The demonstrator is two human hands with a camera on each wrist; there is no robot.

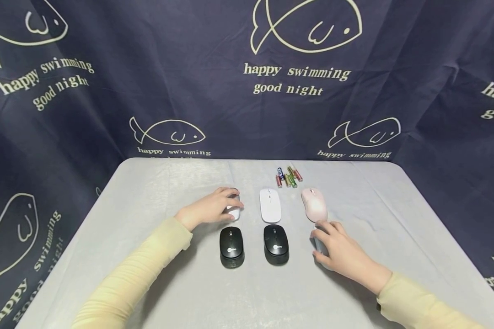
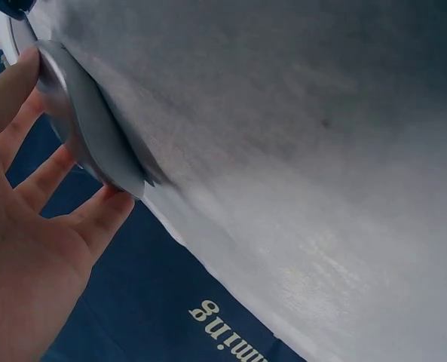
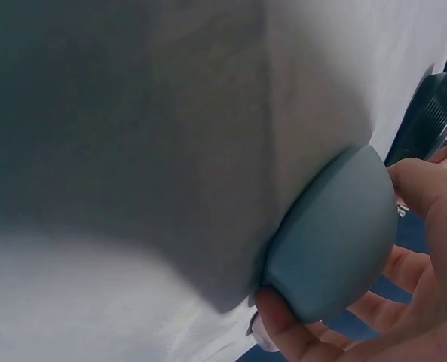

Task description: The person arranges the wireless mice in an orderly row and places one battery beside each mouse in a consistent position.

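My left hand grips a silver-grey computer mouse by its sides, at the left of the back row of mice. Thumb and fingers bend round its edges, and in the head view they cover much of it. At the front right, my right hand holds a blue-grey mouse, thumb on one side and fingers on the other. Both held mice are at the white tabletop. A white mouse lies between the hands, and a pink mouse sits just beyond my right fingertips.
Two black mice stand in the front row: the left black mouse is below my left hand, the right black mouse nearer the middle. Several small batteries lie at the back. A dark blue fish-print curtain surrounds the table.
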